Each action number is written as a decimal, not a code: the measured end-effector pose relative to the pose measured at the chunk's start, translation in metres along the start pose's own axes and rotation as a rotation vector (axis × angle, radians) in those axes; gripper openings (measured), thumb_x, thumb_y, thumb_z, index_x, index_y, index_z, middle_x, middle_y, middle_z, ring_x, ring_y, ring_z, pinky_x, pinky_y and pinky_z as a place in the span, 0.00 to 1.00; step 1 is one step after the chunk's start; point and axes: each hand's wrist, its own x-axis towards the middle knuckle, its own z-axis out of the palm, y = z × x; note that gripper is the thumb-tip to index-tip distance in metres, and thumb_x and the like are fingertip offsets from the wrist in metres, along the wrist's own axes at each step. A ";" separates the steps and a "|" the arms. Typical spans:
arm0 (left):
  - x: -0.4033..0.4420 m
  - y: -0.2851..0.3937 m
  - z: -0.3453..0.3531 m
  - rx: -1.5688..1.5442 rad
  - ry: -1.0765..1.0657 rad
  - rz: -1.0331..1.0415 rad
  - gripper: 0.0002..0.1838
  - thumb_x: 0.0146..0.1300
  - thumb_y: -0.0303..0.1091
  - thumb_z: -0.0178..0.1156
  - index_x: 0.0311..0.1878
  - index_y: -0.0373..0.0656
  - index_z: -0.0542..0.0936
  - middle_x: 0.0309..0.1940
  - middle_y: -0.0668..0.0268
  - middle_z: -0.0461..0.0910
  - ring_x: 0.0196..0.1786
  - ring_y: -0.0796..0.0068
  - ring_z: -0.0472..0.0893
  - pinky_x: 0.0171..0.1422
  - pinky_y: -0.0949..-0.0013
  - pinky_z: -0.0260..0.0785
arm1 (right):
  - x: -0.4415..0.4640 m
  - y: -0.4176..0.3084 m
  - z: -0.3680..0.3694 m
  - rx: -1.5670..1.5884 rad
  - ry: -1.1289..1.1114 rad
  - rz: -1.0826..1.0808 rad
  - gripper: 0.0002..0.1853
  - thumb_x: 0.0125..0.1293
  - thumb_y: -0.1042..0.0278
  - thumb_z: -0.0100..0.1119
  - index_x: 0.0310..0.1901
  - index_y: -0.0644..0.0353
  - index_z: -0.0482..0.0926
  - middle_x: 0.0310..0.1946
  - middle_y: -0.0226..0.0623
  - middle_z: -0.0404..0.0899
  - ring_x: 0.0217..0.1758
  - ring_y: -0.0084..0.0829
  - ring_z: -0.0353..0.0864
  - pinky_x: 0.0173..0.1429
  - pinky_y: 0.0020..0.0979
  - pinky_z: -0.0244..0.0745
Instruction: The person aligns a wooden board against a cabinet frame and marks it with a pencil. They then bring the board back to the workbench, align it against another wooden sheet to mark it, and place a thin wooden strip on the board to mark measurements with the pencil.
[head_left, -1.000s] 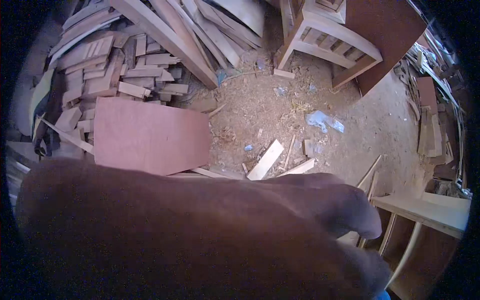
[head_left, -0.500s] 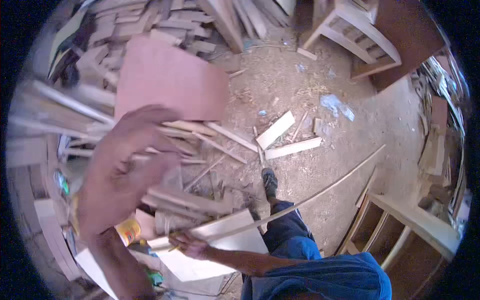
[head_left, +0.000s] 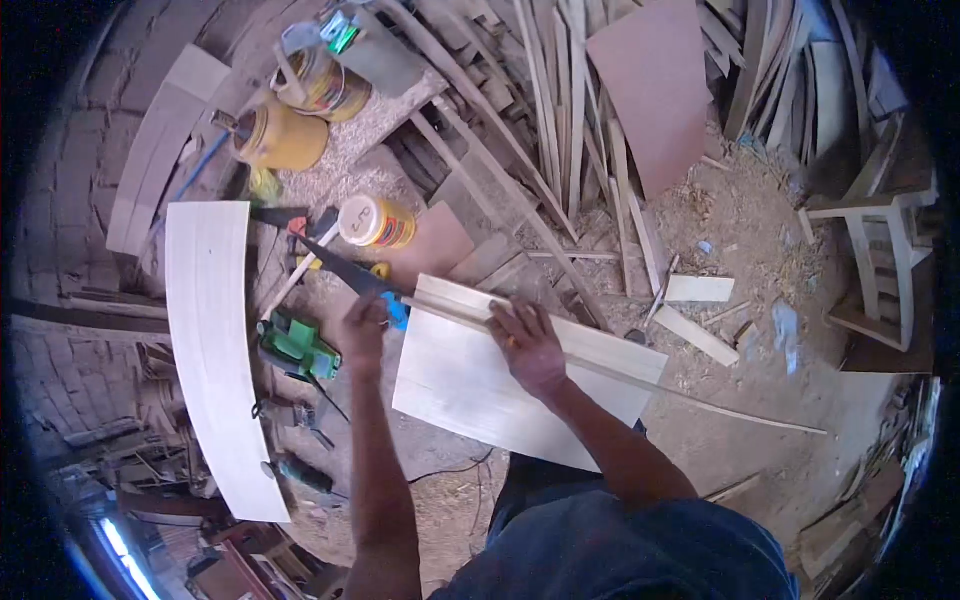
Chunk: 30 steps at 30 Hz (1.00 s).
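A pale wooden board [head_left: 480, 385] lies in front of me, with a long thin wooden strip [head_left: 700, 402] across it near its far edge. My right hand [head_left: 530, 345] rests over the strip with its fingers bent around it, holding it against the board. Something small and yellowish shows between those fingers. Just beyond the board's left end is my left hand [head_left: 365, 325], its fingers curled together; what they hold, if anything, is hidden. Close to it lies a handsaw [head_left: 345, 268] with a dark blade and what looks like a blue handle.
A long white board [head_left: 215, 350], a green power tool [head_left: 297, 345] and a screwdriver-like tool [head_left: 305, 475] lie left. Beyond are a yellow-labelled tub [head_left: 375, 222], a yellow container [head_left: 285, 138] and a bucket [head_left: 335, 88]. Scrap wood lies ahead; a chair frame [head_left: 885, 260] stands right.
My view has swung left. My left hand, raised and blurred before, is now down by the board's left end. My right hand has come onto the board with the strip, now laid along it.
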 end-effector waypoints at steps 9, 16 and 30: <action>-0.014 -0.059 0.081 -0.019 0.280 0.233 0.16 0.76 0.33 0.60 0.59 0.31 0.82 0.50 0.59 0.83 0.52 0.69 0.80 0.61 0.66 0.72 | 0.002 -0.018 -0.002 0.028 0.033 0.103 0.19 0.66 0.70 0.61 0.59 0.57 0.83 0.68 0.36 0.77 0.74 0.46 0.72 0.78 0.55 0.65; -0.021 -0.059 0.089 -0.229 0.242 0.266 0.15 0.77 0.33 0.62 0.60 0.35 0.79 0.52 0.63 0.80 0.56 0.73 0.77 0.66 0.66 0.69 | 0.019 -0.020 -0.013 0.068 0.120 0.207 0.23 0.57 0.76 0.62 0.56 0.60 0.82 0.52 0.43 0.81 0.58 0.48 0.82 0.62 0.46 0.82; -0.029 -0.037 0.093 -0.143 0.177 0.212 0.24 0.72 0.32 0.68 0.66 0.35 0.72 0.54 0.61 0.77 0.58 0.70 0.75 0.67 0.63 0.69 | 0.015 -0.016 -0.012 -0.026 0.091 0.129 0.27 0.52 0.75 0.64 0.58 0.60 0.83 0.54 0.39 0.82 0.57 0.42 0.80 0.59 0.43 0.77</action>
